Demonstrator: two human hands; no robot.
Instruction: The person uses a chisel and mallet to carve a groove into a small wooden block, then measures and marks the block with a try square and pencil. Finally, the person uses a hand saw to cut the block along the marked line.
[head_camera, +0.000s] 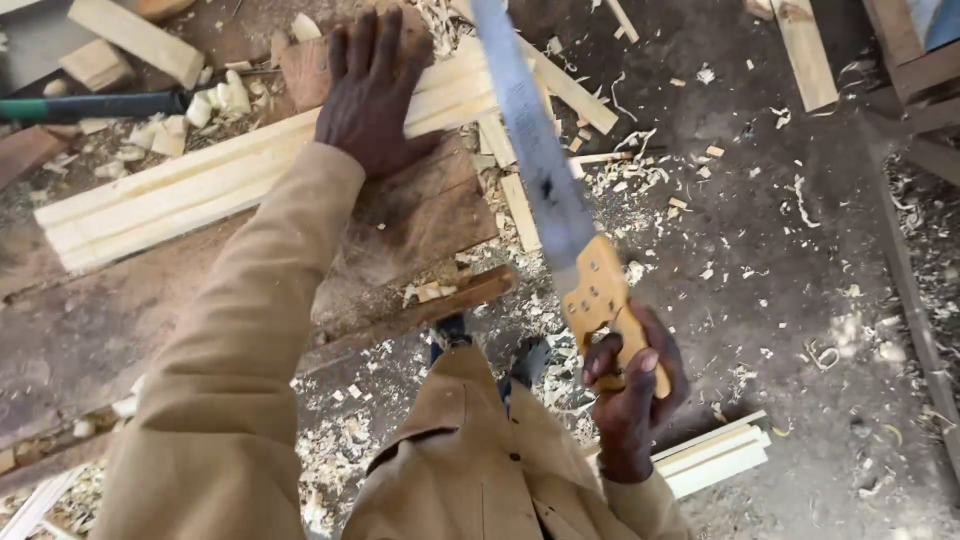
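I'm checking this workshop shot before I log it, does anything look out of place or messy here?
Mostly mess: wood shavings and offcuts litter the dirt floor around the bench. The left hand presses flat on the pale moulded strips, which lie slanted across the bench. The right hand grips the handsaw, lifted clear of the wood.

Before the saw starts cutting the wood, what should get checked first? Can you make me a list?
1. Left hand pressing flat on the long pale wood strip: ok.
2. Right hand wrapped round the saw handle: ok.
3. Saw blade resting on the strip: not ok, it is raised in the air beside the workbench.
4. Left fingers away from the blade: ok for now, the blade sits off to their right.
5. Cut mark on the strip: cannot tell, none shows.
6. Floor footing: not ok, wood shavings and offcuts lie scattered around.
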